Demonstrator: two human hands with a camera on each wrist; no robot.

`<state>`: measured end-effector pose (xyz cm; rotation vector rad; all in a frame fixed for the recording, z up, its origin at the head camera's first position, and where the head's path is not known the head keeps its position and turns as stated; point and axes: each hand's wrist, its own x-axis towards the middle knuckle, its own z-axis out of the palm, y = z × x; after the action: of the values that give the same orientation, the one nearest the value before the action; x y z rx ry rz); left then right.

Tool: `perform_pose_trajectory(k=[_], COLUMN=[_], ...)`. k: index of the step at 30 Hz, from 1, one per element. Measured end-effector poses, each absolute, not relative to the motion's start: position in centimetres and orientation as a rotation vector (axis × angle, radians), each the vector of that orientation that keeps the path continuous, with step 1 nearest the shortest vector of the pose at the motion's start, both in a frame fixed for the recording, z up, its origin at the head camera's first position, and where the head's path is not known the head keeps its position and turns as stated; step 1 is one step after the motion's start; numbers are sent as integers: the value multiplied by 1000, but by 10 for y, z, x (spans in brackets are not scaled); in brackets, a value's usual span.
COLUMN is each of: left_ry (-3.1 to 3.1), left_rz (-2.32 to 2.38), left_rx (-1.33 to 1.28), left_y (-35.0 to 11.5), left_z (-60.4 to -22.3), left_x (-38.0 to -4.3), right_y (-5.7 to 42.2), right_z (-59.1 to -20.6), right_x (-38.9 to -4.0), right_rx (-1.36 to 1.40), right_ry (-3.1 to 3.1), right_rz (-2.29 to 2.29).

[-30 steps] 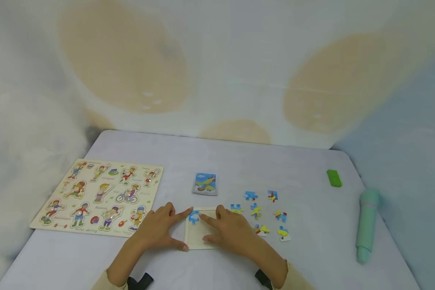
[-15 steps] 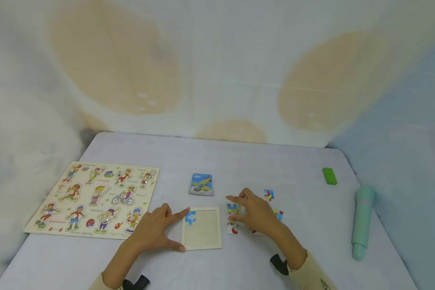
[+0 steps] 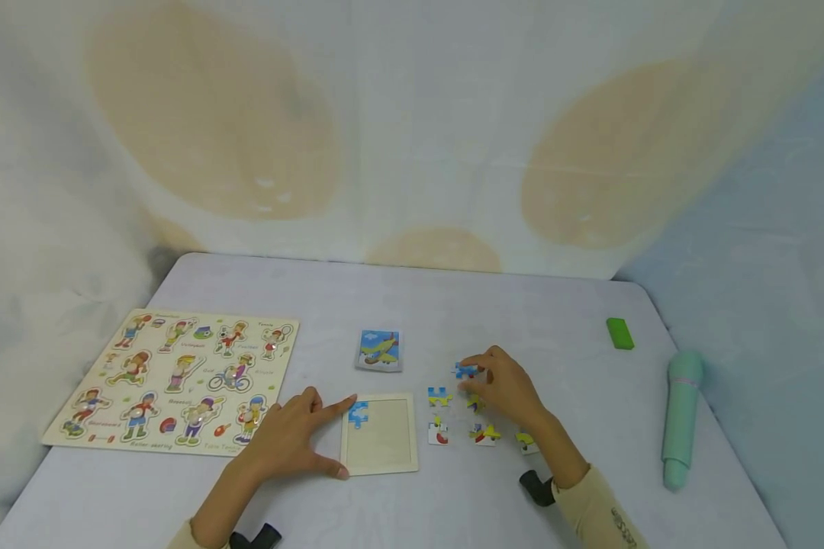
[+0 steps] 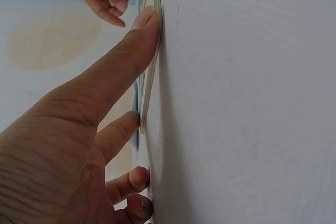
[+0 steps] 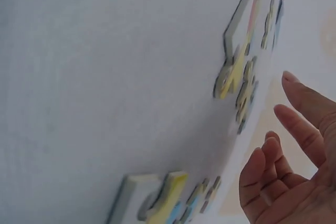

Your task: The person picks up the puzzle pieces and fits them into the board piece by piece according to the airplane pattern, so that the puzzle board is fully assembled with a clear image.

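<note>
My left hand [image 3: 291, 438] spans the left side of a small wooden puzzle tray [image 3: 387, 442], index fingertip at its upper left corner and thumb at its lower left. In the left wrist view, the thumb lies along the tray's edge [image 4: 149, 87]. One blue jigsaw piece [image 3: 358, 415] sits in the tray's upper left corner. My right hand [image 3: 511, 393] hovers over the loose pieces, its index fingertip beside a blue piece [image 3: 464, 370]. Thumb and fingers stand apart in the right wrist view, where a yellow-and-white piece [image 5: 236, 61] lies nearby.
Several loose pieces, one blue and yellow [image 3: 439, 396], lie right of the tray. A picture card of an airplane [image 3: 379, 351] lies behind it. At left is a sports figure board [image 3: 172, 381]; at right, a green block [image 3: 619, 333] and a mint-green cylinder [image 3: 683, 419].
My right hand has left the tray and moved right, then farther back over the loose pieces. The left hand has stayed at the tray's left side. The view has shifted slightly.
</note>
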<state>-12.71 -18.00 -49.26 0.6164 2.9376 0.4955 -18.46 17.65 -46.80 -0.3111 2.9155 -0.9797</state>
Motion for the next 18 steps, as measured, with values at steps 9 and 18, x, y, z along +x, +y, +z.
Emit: perform_pose_trajectory(k=[9, 18], left_ry=[2940, 2958], left_rz=[505, 491], left_rx=[631, 630], left_y=[-180, -181], left_z=[-493, -494], left_x=[-128, -127], right_y=[182, 182], right_z=[-474, -475], right_x=[-196, -198], right_rx=[-176, -177], right_ry=[2915, 2941], right_rz=[-962, -888])
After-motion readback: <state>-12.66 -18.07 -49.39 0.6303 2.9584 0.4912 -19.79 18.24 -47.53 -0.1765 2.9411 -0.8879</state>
